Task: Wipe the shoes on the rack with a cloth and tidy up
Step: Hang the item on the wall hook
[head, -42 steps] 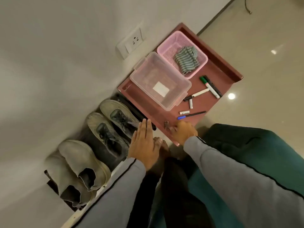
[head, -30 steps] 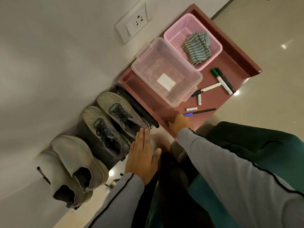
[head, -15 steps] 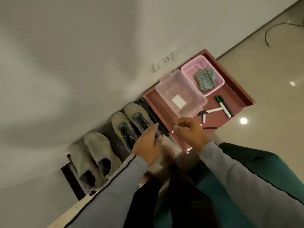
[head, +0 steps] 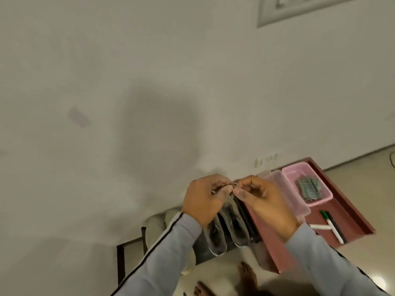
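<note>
Both hands meet above the grey shoes (head: 227, 229) on the rack (head: 120, 259) — left hand (head: 206, 200) and right hand (head: 265, 201) pinching one small, blurred item together — while the striped cloth (head: 308, 190) lies in the pink basket (head: 323, 198), far right.

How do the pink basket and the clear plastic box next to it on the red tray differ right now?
The pink basket is opaque pink, while the clear plastic box is see-through with a faint pink tint. The pink basket holds a striped grey cloth; nothing shows inside the clear plastic box, though the right hand hides part of it. The pink basket lies farther from the shoes, the clear plastic box nearer. Both sit on the red tray, open-topped and side by side.
</note>
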